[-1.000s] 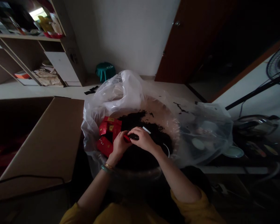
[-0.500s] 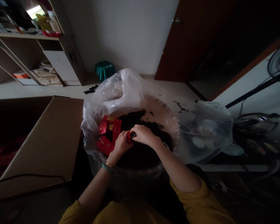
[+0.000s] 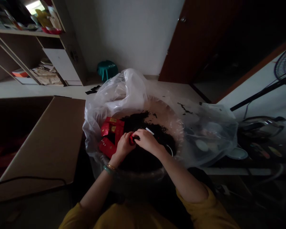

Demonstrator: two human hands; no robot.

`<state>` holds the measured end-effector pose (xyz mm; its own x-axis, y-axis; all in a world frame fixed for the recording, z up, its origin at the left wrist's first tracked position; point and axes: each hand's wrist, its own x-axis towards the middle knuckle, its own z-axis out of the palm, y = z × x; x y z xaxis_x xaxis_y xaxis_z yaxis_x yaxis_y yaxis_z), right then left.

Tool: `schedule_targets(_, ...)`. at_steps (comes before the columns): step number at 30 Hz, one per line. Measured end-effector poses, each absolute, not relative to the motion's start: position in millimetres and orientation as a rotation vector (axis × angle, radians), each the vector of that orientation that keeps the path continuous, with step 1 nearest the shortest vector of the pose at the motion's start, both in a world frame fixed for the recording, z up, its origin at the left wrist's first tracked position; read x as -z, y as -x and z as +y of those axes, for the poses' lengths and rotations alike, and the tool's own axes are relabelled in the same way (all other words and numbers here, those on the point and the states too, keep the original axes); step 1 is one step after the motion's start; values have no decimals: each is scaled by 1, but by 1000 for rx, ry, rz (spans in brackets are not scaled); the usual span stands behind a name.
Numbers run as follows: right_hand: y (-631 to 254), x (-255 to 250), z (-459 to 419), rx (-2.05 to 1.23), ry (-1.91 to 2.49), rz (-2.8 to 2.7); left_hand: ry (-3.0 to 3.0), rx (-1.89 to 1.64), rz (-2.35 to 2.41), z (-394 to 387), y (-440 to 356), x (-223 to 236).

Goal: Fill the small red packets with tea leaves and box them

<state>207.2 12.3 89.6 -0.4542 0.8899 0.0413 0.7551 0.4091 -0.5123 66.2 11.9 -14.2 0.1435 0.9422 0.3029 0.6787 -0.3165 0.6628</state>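
Note:
A small red packet [image 3: 131,139] is gripped in my left hand [image 3: 124,147], low over a heap of dark, shredded, leaf-like material [image 3: 143,160]. Against the packet's open end, my right hand [image 3: 145,140] has its fingers pinched together, with some dark material showing at the fingertips. The heap lies in a wide round container lined with a clear plastic bag [image 3: 134,86]. Several red packets [image 3: 107,148] rest on the heap's left side. A white strip [image 3: 149,131] shows just beyond my right hand, and a curved white rim [image 3: 170,150] is beside my right wrist.
On the left stands an open cardboard box [image 3: 45,136] with red packages inside. Shelves [image 3: 26,33] and a covered teal bin [image 3: 107,70] stand behind. To the right are a clear plastic bag with dishes [image 3: 205,136], a pan [image 3: 262,125] and a fan [image 3: 284,65].
My right hand has shifted slightly down towards the packet, and a white strip now shows beyond it. My left hand keeps hold of the red packet, nearly in place.

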Motion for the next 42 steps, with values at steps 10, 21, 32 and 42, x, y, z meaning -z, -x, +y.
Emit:
schedule_targets(10, -230, -74, 17, -778, 1281, -2035, -1888, -1117, 1482, 17, -49, 24)
schedule_targets(21, -210, -31, -27, -445, 1717, -2514, -1919, -1132, 1389, 13, -35, 17)
schedule_targets(32, -223, -76, 7, -578, 1208, -1955, -1972, -1119, 1443, 14, -46, 17)
schedule_targets(42, -208, -68, -3, -283, 1406, -2514, -2007, -1133, 1438, 14, -50, 21)
